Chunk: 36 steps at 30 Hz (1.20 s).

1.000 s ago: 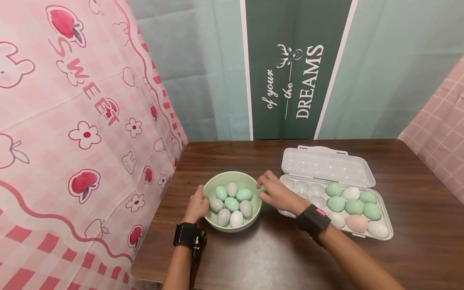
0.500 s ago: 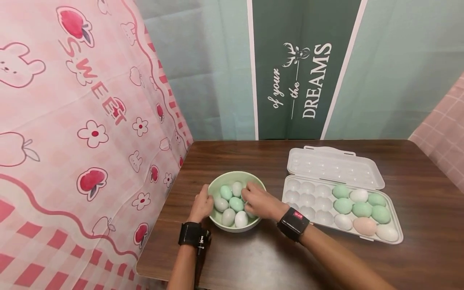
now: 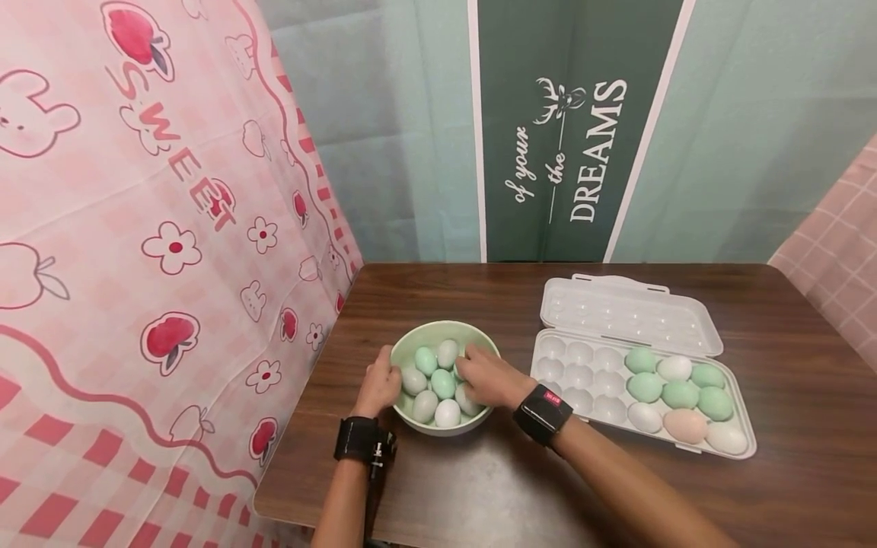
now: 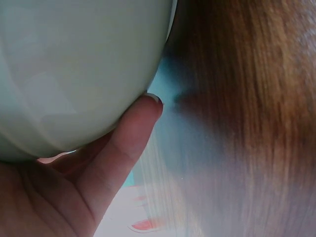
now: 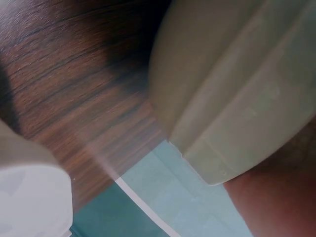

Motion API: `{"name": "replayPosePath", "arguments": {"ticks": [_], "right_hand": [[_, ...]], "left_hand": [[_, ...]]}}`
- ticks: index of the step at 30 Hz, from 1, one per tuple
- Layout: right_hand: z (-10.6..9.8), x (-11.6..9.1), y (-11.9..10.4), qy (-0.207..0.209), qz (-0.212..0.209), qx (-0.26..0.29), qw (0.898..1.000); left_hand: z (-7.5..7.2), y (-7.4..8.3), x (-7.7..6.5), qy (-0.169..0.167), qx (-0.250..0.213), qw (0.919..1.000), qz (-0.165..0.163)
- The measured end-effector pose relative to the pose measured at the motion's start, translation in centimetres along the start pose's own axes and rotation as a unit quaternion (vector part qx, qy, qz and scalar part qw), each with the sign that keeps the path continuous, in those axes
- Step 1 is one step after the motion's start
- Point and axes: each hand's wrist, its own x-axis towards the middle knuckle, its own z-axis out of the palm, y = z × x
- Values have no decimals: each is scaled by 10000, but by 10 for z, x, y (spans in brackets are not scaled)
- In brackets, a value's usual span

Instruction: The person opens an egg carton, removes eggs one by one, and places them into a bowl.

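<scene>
A pale green bowl holds several white, grey and mint-green eggs. At its left side my left hand grips the wall; the left wrist view shows the thumb pressed along the bowl's outside. My right hand reaches over the right rim into the bowl, its fingers curled down on a mint-green egg that they mostly cover. The fingertips are hidden. In the right wrist view the bowl's outer wall hides most of that hand.
To the right lies an open white egg carton, its lid folded back. Several green, white and pink eggs fill its right part; the left cups are bare. A brown wooden table carries everything, with curtains behind and beside it.
My right hand has moved left from beside the bowl's right rim into the bowl, covering the eggs at its right side. My left hand stays on the bowl. The view has shifted slightly.
</scene>
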Motion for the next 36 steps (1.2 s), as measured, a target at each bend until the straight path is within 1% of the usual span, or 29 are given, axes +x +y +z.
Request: {"name": "replayPosePath", "arguments": {"ticks": [5, 8, 13, 20, 23, 26, 29, 33, 36], "right_hand": [[-3, 0, -2, -476, 192, 173, 9985], [-5, 0, -3, -657, 291, 175, 9973], [-6, -1, -5, -707, 360, 128, 9968], [-7, -3, -5, -679, 415, 102, 9968], [-8, -3, -4, -532, 366, 131, 9978], [-9, -4, -1, -193, 240, 71, 9995], [-12, -5, 3, 256, 220, -63, 9994], [-18, -8, 12, 698, 444, 5, 9966], [-23, -11, 20, 845, 587, 90, 9947]], "left_hand": [[1, 0, 1, 10, -46, 10000, 57], [2, -1, 1, -7, -84, 10000, 21], [3, -1, 1, -79, -84, 9999, -101], [2, -1, 1, -49, -82, 9999, -41], [3, -1, 2, -59, -64, 10000, 12], [3, -1, 2, -37, -65, 10000, 35], [2, -1, 2, -29, -63, 10000, 50], [1, 0, 2, -80, -85, 9999, 18], [1, 0, 1, -97, -116, 9999, -70]]}}
